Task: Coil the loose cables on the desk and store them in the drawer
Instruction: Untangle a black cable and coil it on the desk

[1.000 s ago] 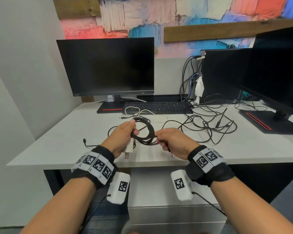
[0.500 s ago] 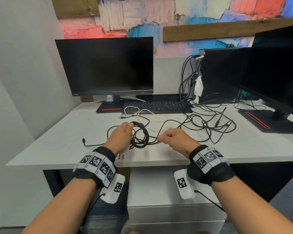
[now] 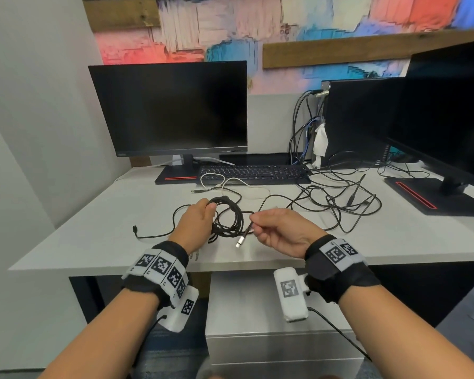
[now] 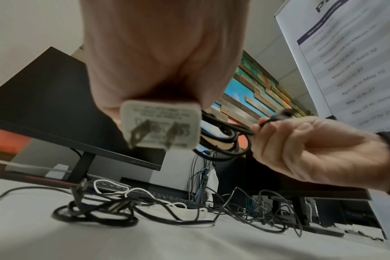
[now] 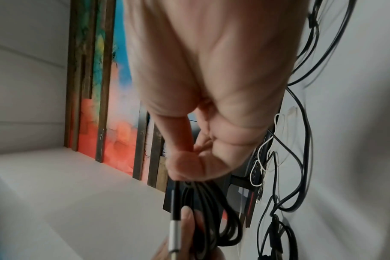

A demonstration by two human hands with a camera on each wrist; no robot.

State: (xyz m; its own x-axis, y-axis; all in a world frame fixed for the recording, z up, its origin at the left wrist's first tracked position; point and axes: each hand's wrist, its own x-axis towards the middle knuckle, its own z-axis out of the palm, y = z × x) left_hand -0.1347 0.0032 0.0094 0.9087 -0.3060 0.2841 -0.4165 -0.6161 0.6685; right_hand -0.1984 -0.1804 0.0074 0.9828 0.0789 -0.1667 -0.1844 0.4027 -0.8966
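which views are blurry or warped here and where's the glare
Head view: sharp, evenly lit, wide-angle bend at the desk edges, no strong glare. Left wrist view: left hand and white plug close and soft, monitor edges bowed. Right wrist view: right hand blurred, black cable smeared, scene tilted sideways.

Both forearms reach forward, wrists banded. The left hand (image 3: 196, 224) is curled round a black cable coil (image 3: 228, 220) — the right hand (image 3: 281, 232), palm up, pinches the cable's end between thumb and fingertips (image 3: 253, 216).
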